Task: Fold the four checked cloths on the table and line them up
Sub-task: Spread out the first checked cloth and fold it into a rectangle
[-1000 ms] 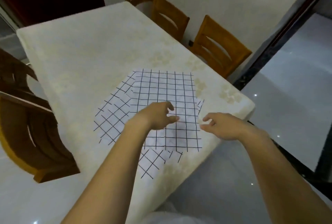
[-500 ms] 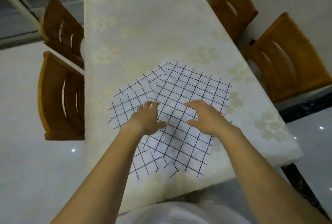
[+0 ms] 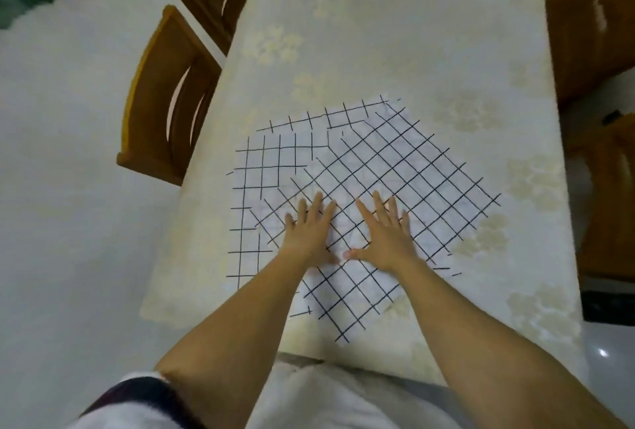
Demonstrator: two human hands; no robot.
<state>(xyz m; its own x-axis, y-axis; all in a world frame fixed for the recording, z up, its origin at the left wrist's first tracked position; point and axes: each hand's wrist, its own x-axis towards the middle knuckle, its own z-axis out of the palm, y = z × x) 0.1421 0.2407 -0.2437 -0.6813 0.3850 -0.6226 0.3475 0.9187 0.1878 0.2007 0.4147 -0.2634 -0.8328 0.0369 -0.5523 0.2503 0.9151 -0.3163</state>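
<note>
Fingers (image 3: pixel 316 203) of the left hand (image 3: pixel 311 229) are now laid straight and spread on the top cloth (image 3: pixel 395 167); half a second ago they were curled. The right hand (image 3: pixel 386 232) is flattened the same way. Nothing is pinched. The cloths are being pressed smooth in a loose pile, so folding is judged not yet begun. At the left, a chair (image 3: pixel 168 102) is tucked by the desk (image 3: pixel 395 33), and a lower cloth (image 3: pixel 268 160) is spread close to that edge. The top cloth's near corner is close to the front edge. Room for lining up is seen behind and to the right.
</note>
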